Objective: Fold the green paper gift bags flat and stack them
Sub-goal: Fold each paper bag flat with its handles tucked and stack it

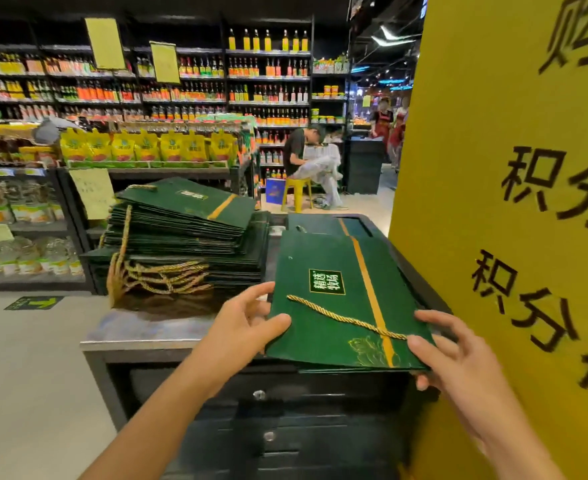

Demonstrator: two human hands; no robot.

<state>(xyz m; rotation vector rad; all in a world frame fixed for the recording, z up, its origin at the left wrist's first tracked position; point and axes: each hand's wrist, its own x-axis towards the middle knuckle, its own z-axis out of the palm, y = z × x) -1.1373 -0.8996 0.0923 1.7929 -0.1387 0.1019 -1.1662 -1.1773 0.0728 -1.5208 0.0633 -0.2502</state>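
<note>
Fingers (260, 290) of left hand (247, 329) and right hand (458, 362) pinching green bag (323, 327), grip beneath it hidden

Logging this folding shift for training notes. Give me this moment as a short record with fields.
place: shop counter
bag: green, flat, rope handle lying across its face
left hand: grips bag's left edge, thumb on top
right hand: grips bag's near right corner
stack: folded bags, left of the held bag
sign: yellow, at right
</note>
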